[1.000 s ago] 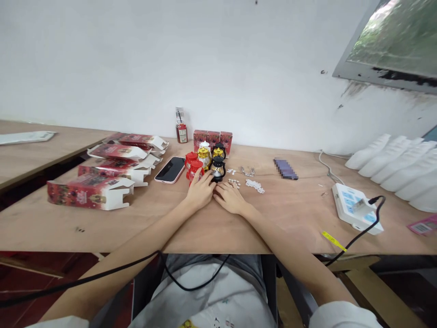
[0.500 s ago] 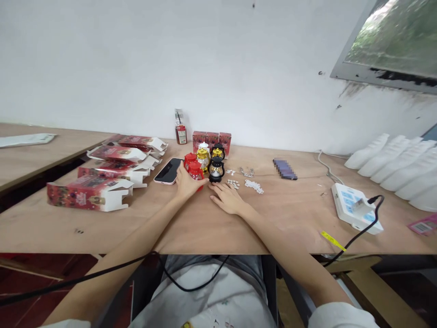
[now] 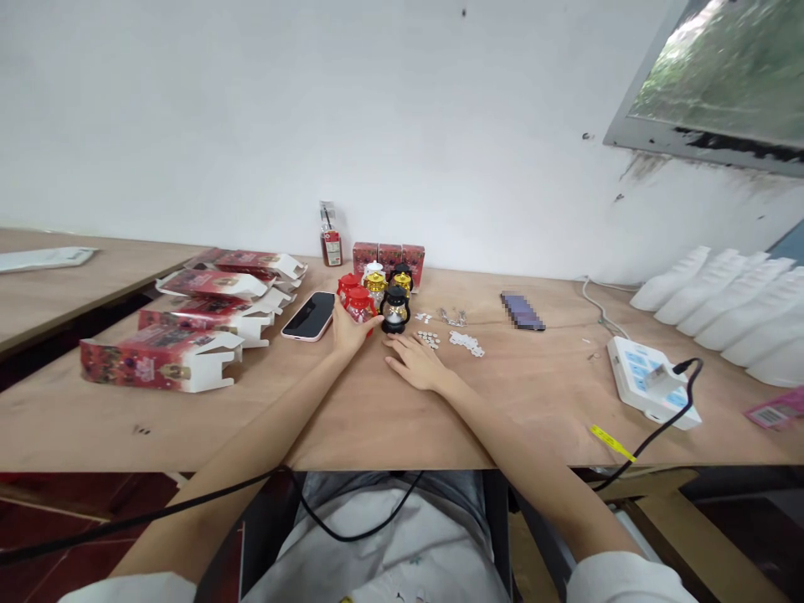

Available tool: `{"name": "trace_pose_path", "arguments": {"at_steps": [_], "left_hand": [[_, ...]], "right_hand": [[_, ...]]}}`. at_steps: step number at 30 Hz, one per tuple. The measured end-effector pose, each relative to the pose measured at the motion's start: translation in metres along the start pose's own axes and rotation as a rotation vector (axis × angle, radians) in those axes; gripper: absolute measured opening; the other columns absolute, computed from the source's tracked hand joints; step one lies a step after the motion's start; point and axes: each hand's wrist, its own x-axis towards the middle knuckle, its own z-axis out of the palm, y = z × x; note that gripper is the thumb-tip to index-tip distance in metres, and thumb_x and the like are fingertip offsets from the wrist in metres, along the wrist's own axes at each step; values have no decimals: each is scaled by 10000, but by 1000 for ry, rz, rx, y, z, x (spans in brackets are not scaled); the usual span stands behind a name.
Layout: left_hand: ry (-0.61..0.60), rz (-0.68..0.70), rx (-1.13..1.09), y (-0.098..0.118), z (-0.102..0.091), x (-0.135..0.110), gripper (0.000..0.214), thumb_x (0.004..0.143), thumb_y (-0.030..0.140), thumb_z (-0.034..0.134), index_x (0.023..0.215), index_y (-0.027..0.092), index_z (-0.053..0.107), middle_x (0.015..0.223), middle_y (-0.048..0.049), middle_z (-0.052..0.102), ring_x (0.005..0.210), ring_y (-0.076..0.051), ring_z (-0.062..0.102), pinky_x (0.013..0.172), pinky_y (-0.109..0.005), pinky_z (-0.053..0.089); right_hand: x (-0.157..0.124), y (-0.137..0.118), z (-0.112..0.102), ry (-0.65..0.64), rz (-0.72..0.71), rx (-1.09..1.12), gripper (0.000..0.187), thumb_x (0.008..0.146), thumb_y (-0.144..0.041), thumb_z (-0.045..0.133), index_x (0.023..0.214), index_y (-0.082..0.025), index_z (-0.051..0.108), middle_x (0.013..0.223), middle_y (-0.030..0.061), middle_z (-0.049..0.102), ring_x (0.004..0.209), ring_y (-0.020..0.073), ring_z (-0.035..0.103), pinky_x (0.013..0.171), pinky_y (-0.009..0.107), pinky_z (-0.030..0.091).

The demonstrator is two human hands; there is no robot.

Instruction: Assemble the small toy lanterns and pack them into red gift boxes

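Small toy lanterns stand in a tight cluster on the wooden table. My left hand (image 3: 349,330) has thumb and fingers around the front red lantern (image 3: 360,303), partly hiding its base. Behind it is another red lantern (image 3: 347,285). To its right stands a black lantern (image 3: 395,310) with a clear middle, close to the fingertips of my right hand (image 3: 415,362). That hand lies flat on the table, fingers apart, holding nothing. A gold lantern (image 3: 375,285) and several others, white-topped and black-topped, sit further back.
Opened red cartons (image 3: 157,358) lie at left beside a phone (image 3: 309,316). Small red boxes (image 3: 389,253) and a bottle (image 3: 332,244) stand by the wall. Right of the lanterns are white discs (image 3: 430,339), white pieces (image 3: 466,342), and metal bits (image 3: 452,316). A power strip (image 3: 650,381) lies further right.
The front red lantern has shifted slightly away from me, nearer the other lanterns, with my left hand following it. My right hand stays flat in nearly the same place.
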Motion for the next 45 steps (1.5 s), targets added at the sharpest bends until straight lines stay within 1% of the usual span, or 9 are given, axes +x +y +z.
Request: {"name": "trace_pose_path", "arguments": {"at_steps": [5, 10, 15, 19, 22, 25, 31, 39, 45], "left_hand": [[-1, -41, -22, -2, 8, 8, 1065, 479, 385, 841, 1355, 146, 287, 1367, -192, 412, 1311, -343, 362, 1083, -477, 301], [-23, -109, -11, 4, 4, 7, 1106, 459, 334, 850, 1358, 108, 246, 1392, -219, 367, 1333, -337, 334, 1107, -435, 277], [-107, -144, 86, 17, -14, -20, 1154, 463, 341, 840, 1369, 67, 180, 1402, -249, 306, 1356, -351, 267, 1110, -445, 255], [-214, -4, 324, 33, -37, -52, 740, 681, 313, 664, 1304, 121, 313, 1327, -179, 383, 1296, -332, 327, 1032, -509, 311], [-517, 195, 499, 43, -47, -65, 473, 766, 319, 555, 1206, 179, 449, 1251, -133, 485, 1204, -309, 417, 985, -524, 326], [-718, 356, 600, 47, -45, -66, 422, 845, 384, 450, 1222, 198, 489, 1309, -141, 479, 1227, -293, 416, 1021, -509, 286], [-779, 438, 646, 41, -30, -57, 529, 868, 470, 394, 1338, 231, 438, 1394, -125, 416, 1274, -287, 387, 1046, -471, 276], [-798, 409, 693, 38, -17, -41, 545, 873, 519, 340, 1371, 308, 408, 1375, -125, 422, 1278, -323, 365, 1008, -546, 262], [-763, 390, 665, 40, -14, -39, 513, 859, 500, 391, 1344, 341, 442, 1361, -115, 436, 1264, -328, 367, 1001, -580, 240]], "right_hand": [[2, 4, 6, 65, -40, -14, 374, 922, -362, 395, 1218, -193, 548, 1362, 114, 504, 1278, 224, 447, 1111, 494, 250], [7, 23, -11, 389, -225, -70, 294, 896, -214, 370, 991, -189, 647, 1082, 88, 667, 1029, 180, 594, 983, 378, 394], [52, 60, -66, 649, 99, -162, 342, 850, -130, 337, 1094, -129, 577, 1137, 133, 623, 1079, 223, 533, 944, 383, 396], [102, 88, -91, 441, 304, -261, 559, 782, -71, 369, 1339, -113, 383, 1435, 145, 398, 1273, 277, 378, 1016, 488, 313], [129, 99, -89, 276, 334, -289, 722, 745, -36, 381, 1438, -153, 214, 1544, 95, 190, 1395, 277, 189, 1083, 552, 176], [140, 103, -83, 183, 340, -290, 757, 757, -59, 398, 1460, -159, 135, 1509, 104, 282, 1397, 279, 181, 1100, 571, 94], [130, 119, -90, 323, 405, -360, 548, 803, -272, 551, 1279, -45, 402, 1311, 255, 433, 1244, 363, 347, 1009, 547, 253], [94, 148, -96, 390, 633, 100, 618, 707, -349, 689, 1172, -79, 383, 1120, 188, 556, 1039, 286, 546, 902, 423, 419], [49, 154, -102, 946, 723, 339, 600, 760, -389, 602, 1255, -188, 327, 1254, 163, 481, 1104, 255, 535, 940, 445, 425]]}}
